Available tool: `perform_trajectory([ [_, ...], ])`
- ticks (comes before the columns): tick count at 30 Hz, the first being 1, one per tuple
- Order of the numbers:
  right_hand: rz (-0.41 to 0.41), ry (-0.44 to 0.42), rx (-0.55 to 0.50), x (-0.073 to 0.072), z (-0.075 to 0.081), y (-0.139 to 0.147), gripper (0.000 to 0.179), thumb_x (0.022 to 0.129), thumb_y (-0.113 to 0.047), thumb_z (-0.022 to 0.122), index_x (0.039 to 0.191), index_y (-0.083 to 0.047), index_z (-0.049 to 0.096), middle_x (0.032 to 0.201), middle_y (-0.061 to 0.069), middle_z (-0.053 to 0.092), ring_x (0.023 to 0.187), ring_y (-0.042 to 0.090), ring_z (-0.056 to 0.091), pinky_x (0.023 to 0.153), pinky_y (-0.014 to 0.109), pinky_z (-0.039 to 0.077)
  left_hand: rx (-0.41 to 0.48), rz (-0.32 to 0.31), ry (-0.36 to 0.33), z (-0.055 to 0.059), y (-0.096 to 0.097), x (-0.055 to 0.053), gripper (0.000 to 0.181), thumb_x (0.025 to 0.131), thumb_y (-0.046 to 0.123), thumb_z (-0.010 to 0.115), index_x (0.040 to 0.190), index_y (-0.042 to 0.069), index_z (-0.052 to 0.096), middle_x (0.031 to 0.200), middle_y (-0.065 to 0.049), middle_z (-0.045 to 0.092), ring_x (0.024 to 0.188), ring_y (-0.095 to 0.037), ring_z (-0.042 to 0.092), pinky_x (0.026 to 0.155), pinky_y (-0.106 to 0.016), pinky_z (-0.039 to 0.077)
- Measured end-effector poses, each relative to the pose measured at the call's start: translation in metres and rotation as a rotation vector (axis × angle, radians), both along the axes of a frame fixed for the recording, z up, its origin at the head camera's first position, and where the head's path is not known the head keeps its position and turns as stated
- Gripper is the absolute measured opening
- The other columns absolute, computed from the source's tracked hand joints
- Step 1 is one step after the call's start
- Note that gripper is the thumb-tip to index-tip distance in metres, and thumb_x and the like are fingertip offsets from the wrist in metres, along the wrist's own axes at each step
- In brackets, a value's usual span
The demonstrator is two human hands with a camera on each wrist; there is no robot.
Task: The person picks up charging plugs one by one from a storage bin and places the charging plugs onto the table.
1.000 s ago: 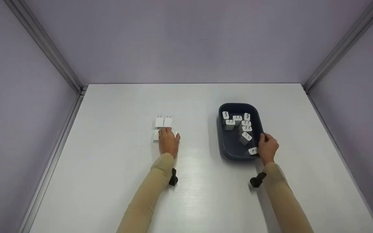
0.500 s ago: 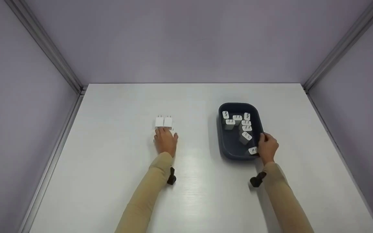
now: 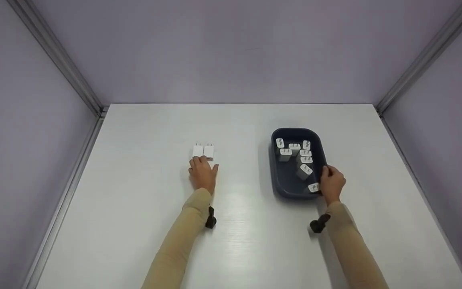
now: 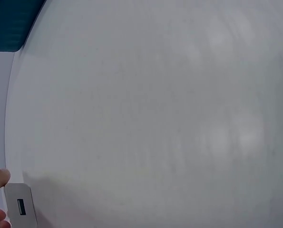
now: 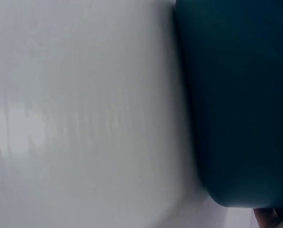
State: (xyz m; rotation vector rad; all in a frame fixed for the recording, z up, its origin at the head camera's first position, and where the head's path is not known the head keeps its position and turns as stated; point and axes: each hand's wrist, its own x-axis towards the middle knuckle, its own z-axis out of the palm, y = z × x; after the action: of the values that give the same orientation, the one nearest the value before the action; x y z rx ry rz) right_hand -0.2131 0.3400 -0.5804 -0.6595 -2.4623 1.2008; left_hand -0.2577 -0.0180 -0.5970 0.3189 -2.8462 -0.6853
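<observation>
My left hand (image 3: 202, 174) bends over white plug chargers on the table, left of centre. One charger (image 4: 21, 206) shows its USB port in the left wrist view, with the thumb at its corner and fingertips along its edge. The rest under the hand is hidden. Just beyond, two chargers (image 3: 208, 151) lie side by side, prongs pointing away. On the right, my right hand (image 3: 332, 184) grips the near right rim of a dark blue tray (image 3: 289, 181). Several chargers (image 3: 304, 171) stand in the tray prongs up, mostly toward its far and right sides.
The white table (image 3: 239, 241) meets grey panels (image 3: 239, 52) at the back and both sides. A black wrist camera (image 3: 211, 219) sits on the left cuff and another black camera (image 3: 319, 223) on the right. The tray's outer wall (image 5: 241, 109) fills much of the right wrist view.
My left hand has shifted a little left over the near chargers, and the chargers that showed at its sides are now covered in the head view. My right hand and the tray stay put.
</observation>
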Motion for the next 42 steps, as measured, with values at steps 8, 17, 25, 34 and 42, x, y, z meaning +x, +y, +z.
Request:
perform_trajectory([
  [8, -0.013, 0.017, 0.007, 0.001, 0.001, -0.002, 0.035, 0.100, -0.014, 0.046, 0.119, 0.012, 0.060, 0.115, 0.033, 0.064, 0.103, 0.043, 0.062, 0.092, 0.050, 0.049, 0.047, -0.018, 0.024, -0.002, -0.003, -0.001, 0.048, 0.086, 0.031, 0.071, 0.118, -0.003, 0.056, 0.116, -0.019, 0.055, 0.109, -0.031, 0.052, 0.093, -0.042, 0.049],
  [17, -0.024, 0.036, 0.015, 0.002, 0.002, -0.003, 0.034, 0.099, -0.012, 0.047, 0.117, 0.013, 0.061, 0.112, 0.034, 0.065, 0.100, 0.043, 0.064, 0.089, 0.050, 0.050, 0.098, -0.042, 0.026, 0.001, -0.004, 0.001, 0.049, 0.086, 0.028, 0.071, 0.120, -0.003, 0.055, 0.117, -0.020, 0.055, 0.112, -0.032, 0.052, 0.097, -0.042, 0.048],
  [25, -0.022, 0.049, 0.022, 0.002, 0.000, -0.002, 0.033, 0.099, -0.012, 0.047, 0.115, 0.014, 0.062, 0.110, 0.035, 0.065, 0.098, 0.044, 0.063, 0.089, 0.051, 0.050, 0.058, -0.066, 0.064, 0.000, -0.002, 0.003, 0.045, 0.087, 0.029, 0.070, 0.119, -0.001, 0.057, 0.114, -0.019, 0.056, 0.109, -0.031, 0.053, 0.093, -0.041, 0.050],
  [34, -0.019, 0.035, 0.014, 0.002, 0.000, -0.002, 0.034, 0.099, -0.013, 0.048, 0.117, 0.013, 0.061, 0.112, 0.034, 0.064, 0.101, 0.044, 0.063, 0.090, 0.051, 0.049, -0.007, -0.140, 0.167, 0.001, 0.015, 0.010, 0.021, 0.094, 0.017, 0.061, 0.109, 0.003, 0.062, 0.106, -0.015, 0.058, 0.102, -0.029, 0.054, 0.083, -0.041, 0.049],
  [42, -0.018, 0.037, 0.017, 0.002, -0.001, 0.000, 0.034, 0.099, -0.013, 0.047, 0.118, 0.012, 0.062, 0.112, 0.033, 0.065, 0.100, 0.043, 0.064, 0.089, 0.050, 0.050, -0.056, -0.253, 0.258, -0.003, 0.033, 0.018, 0.014, 0.093, 0.015, 0.059, 0.101, 0.006, 0.067, 0.098, -0.010, 0.060, 0.092, -0.024, 0.056, 0.074, -0.037, 0.049],
])
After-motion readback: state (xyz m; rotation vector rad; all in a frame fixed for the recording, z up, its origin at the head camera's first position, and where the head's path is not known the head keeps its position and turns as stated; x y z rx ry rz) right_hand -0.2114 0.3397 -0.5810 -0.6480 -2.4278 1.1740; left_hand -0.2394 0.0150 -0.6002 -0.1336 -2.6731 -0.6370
